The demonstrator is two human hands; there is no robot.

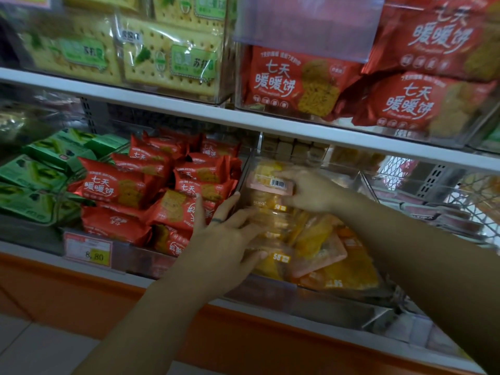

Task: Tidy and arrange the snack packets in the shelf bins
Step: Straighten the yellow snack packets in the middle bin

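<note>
In the clear bin [273, 292] on the lower shelf, right of the red packets [151, 185], lies a loose heap of yellow and orange packets [322, 239]. The right hand [308, 190] hovers over the far part of this bin, its fingers curled round the right end of a pink packet [270, 184], barcode side up, held above the heap. The left hand [224, 239] is spread, fingers straight, at the bin's near left side, its thumb and fingertips touching the yellow packets there.
</note>
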